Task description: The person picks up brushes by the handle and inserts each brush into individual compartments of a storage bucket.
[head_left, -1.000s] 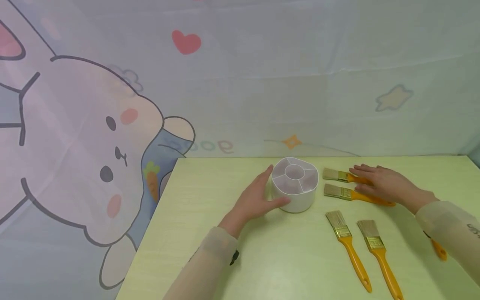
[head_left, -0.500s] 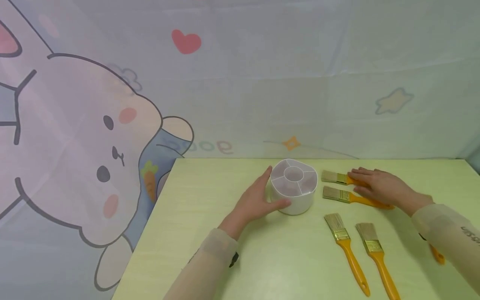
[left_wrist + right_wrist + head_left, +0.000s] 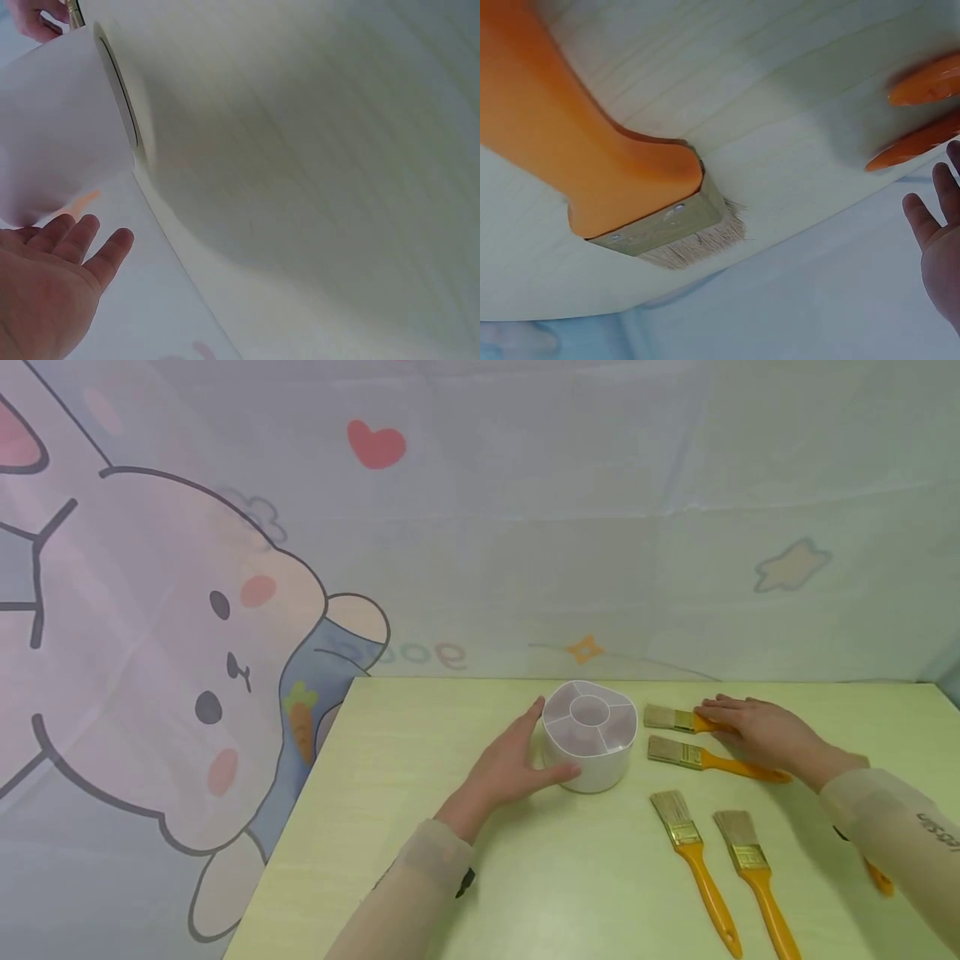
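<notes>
In the head view a white round container [image 3: 600, 770] with a divided top stands upright at the table's back middle. My left hand [image 3: 508, 764] curves loosely beside it, thumb across its front; the left wrist view shows fairly straight fingers of this hand [image 3: 60, 292] beside the container [image 3: 60, 120]. My right hand [image 3: 772, 731] lies over the handle of the rearmost brush [image 3: 678, 720], fingers extended; its thumb is hidden. Just in front lies a second brush [image 3: 738, 767]. In the right wrist view, this hand's spread fingers [image 3: 921, 217] are near two orange handle ends [image 3: 934, 81].
Two more brushes [image 3: 705, 893] [image 3: 767, 902] lie slanted at the front right. Another brush [image 3: 622, 172], large in the right wrist view, is mostly hidden under my right forearm in the head view. A printed cloth [image 3: 525, 527] hangs behind the table [image 3: 420, 735].
My right thumb, partly visible over the second brush earlier, has drawn back out of sight under the hand. The view has shifted slightly; the container and brushes keep their places.
</notes>
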The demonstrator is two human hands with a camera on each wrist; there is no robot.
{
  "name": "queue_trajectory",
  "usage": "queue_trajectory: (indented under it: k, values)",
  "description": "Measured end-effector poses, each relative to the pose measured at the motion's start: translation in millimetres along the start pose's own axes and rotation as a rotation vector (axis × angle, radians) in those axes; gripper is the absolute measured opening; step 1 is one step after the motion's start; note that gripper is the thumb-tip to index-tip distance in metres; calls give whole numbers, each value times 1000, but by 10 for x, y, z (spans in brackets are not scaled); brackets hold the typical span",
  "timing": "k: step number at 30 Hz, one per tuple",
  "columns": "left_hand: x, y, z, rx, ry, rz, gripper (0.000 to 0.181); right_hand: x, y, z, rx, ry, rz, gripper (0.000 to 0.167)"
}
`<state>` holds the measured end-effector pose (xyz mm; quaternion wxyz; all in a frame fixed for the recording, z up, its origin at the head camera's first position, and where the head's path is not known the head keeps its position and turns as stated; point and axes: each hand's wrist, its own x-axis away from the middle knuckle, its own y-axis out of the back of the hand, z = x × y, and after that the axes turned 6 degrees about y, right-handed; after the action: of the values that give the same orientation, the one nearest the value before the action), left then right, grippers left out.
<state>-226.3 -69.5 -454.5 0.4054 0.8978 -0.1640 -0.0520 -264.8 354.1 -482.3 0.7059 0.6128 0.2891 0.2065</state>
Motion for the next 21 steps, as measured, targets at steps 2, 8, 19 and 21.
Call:
queue_trajectory:
  k: [2,8,19,21]
  values:
    - [-3,-4,4,-5,-3,2,115,-12,0,10,-2,3,-6,44]
    - [-6,-3,6,-12,-1,3,115,-42,11,35,14,-19,37,41]
    - [-8,-2,10,-21,-9,-3,115,-45,-47,-5,13,-15,-9,33]
    - [-3,2,4,-18,-13,-2,115,-47,-48,-2,7,-16,-16,32]
